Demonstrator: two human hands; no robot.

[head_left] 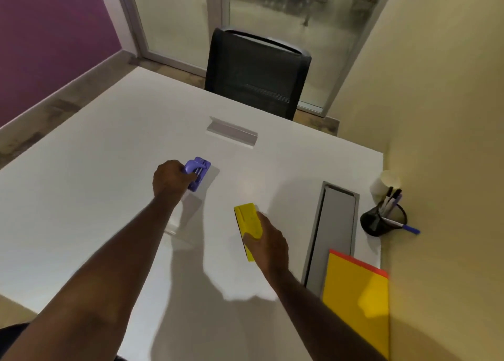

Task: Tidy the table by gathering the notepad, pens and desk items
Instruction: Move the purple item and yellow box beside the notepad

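With your left hand (169, 179) clamped on the purple hole punch (197, 173) mid-tabletop (81, 197) and your right hand (268, 242) gripping the yellow eraser block (246, 221), lift both cleanly and carry them right, setting them beside the yellow notepad (357, 300) and pen cup (381, 220).

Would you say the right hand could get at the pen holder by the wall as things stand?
Probably not at once: the right hand is closed on the yellow eraser. The path itself looks free, with only the flat grey cable cover between it and the pen holder.
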